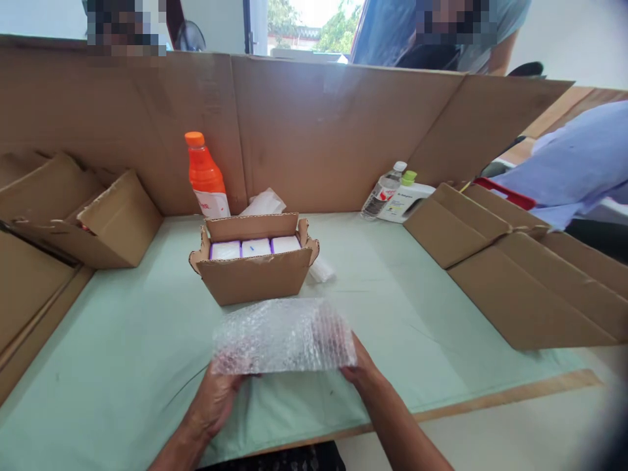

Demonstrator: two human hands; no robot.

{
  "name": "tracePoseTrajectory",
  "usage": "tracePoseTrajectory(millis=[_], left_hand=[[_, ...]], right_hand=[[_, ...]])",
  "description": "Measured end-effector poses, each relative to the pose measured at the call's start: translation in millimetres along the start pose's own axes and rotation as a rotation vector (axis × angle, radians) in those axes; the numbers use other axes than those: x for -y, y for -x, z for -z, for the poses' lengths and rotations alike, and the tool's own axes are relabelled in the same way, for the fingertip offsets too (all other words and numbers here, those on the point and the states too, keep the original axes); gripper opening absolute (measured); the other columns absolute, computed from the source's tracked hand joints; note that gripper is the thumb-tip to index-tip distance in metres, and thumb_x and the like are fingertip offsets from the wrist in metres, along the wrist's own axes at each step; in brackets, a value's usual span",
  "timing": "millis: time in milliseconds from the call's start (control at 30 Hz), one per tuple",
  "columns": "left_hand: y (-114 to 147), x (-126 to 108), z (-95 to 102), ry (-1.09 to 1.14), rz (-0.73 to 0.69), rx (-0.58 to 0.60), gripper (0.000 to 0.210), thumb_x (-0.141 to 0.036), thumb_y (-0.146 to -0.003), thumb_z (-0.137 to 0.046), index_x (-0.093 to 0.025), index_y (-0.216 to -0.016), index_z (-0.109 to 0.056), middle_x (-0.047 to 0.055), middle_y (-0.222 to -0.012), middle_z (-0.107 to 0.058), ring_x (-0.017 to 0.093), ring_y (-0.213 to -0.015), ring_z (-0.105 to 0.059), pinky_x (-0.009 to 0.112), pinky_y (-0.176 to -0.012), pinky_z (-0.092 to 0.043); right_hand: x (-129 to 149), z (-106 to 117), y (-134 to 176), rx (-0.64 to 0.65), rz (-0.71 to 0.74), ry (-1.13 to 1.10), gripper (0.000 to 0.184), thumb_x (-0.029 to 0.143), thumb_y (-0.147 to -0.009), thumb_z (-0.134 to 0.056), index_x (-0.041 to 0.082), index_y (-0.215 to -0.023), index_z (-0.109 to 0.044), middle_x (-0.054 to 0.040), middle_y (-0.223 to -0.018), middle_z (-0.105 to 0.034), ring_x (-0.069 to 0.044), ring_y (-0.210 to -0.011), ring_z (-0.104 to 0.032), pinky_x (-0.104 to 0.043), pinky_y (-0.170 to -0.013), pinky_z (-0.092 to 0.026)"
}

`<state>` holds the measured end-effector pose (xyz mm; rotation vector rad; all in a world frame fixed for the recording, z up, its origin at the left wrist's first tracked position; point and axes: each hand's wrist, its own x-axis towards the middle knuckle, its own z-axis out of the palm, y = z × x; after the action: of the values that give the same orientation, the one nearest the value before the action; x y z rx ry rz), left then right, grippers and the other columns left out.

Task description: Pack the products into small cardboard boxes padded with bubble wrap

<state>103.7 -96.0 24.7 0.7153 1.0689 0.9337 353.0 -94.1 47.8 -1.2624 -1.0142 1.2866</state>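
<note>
A clear sheet of bubble wrap (289, 333) spans the space between my two hands, low over the near part of the table. My left hand (220, 386) grips its left end, the fingers partly veiled by the plastic. At the other end my right hand (356, 363) holds the wrap by its edge, fingers mostly behind it. Just beyond stands a small open cardboard box (260, 278) with its flaps up. Three white packs (256, 247) with purple edges sit side by side inside it.
An orange bottle (209, 173) and crumpled plastic (265, 201) stand behind the box. A clear bottle (383, 193) and white jug (405, 201) are at the back right. Cardboard boxes flank the green-covered table (383, 281); a tall cardboard panel (318, 124) closes the back, with people beyond.
</note>
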Motion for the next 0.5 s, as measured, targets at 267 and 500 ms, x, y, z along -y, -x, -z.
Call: tracePoseTrajectory(millis=[267,500], left_hand=[[17.1,-7.4,56.1,-0.338,0.049,-0.130,0.056,-0.046,-0.063,-0.078,-0.017,-0.109,-0.069,0.009,-0.094,-0.075,0.026,-0.083,-0.069,0.033,-0.068,-0.055],[14.4,-27.3,61.1,-0.286,0.085,-0.253,0.078,-0.052,-0.067,-0.072,-0.012,-0.132,-0.053,0.013,-0.106,-0.068,0.023,-0.082,-0.066,0.029,-0.056,-0.052]], right_hand=[[3.9,66.9,-96.3,-0.410,0.099,0.748,0.045,0.042,-0.068,-0.073,0.020,-0.107,-0.067,-0.0108,-0.112,-0.070,-0.024,-0.087,-0.063,-0.037,-0.081,-0.048],[30.5,56.1,-196.1,-0.371,0.123,0.872,0.011,0.022,-0.080,-0.062,0.018,-0.088,-0.067,-0.0095,-0.089,-0.071,-0.021,-0.082,-0.061,-0.035,-0.082,-0.044]])
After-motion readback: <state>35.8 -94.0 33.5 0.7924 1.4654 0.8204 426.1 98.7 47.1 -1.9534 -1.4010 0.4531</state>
